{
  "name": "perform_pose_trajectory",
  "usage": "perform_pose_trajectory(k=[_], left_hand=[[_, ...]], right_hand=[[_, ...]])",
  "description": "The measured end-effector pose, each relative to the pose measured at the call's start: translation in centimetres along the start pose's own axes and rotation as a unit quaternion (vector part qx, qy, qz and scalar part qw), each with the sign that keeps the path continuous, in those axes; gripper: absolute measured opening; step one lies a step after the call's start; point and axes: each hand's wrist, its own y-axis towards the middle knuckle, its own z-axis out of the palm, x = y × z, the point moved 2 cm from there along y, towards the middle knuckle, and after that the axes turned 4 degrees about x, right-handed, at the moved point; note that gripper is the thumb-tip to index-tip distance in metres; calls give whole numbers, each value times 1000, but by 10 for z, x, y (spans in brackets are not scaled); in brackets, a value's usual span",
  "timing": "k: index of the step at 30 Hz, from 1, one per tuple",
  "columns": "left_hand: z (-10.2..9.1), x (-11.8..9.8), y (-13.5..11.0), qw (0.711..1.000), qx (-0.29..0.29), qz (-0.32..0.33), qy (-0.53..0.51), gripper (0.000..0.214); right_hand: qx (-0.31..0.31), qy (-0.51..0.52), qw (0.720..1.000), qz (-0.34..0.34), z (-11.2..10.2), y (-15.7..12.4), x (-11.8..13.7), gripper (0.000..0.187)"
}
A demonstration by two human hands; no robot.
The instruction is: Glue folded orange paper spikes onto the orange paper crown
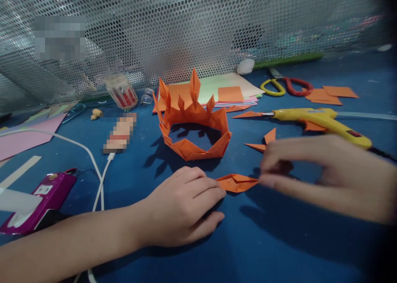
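Note:
A folded orange paper piece, pointed at its right end, lies on the blue table in front of me. Its left end is under the fingers of my left hand, which are closed and press it down; the thumb rests apart on the table. My right hand is slightly blurred and pinches the piece's right tip between thumb and finger. Just beyond stands an orange folded paper crown with upright pointed pieces. Another pointed orange paper piece lies partly hidden behind my right hand.
A yellow glue gun lies at the right, its nozzle by an orange paper point. Behind are scissors, orange paper squares, coloured sheets and a jar. A white cable and purple device are left. Perforated mesh stands behind.

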Motion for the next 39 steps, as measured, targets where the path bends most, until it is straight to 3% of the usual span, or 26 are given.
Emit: perform_pose_trajectory(k=[2, 4, 12, 22, 27, 39], left_hand=[[0, 1, 1, 1000, 4, -3, -4, 23], [1, 2, 1, 1000, 3, -1, -4, 23], [4, -3, 0, 999, -21, 8, 36, 22], [2, -3, 3, 999, 40, -25, 14, 32], [3, -3, 1, 998, 47, -32, 39, 36], [3, -5, 1, 991, 47, 39, 122, 35]], right_hand=[[49, 79, 995, -21, 15, 8, 25, 26], [37, 92, 995, -31, 23, 12, 33, 20], [18, 96, 995, 1, 27, 13, 31, 21], [-27, 72, 997, 25, 30, 16, 39, 22], [-43, 85, 995, 20, 33, 14, 34, 5], [-22, 67, 991, -113, 32, 16, 28, 16]])
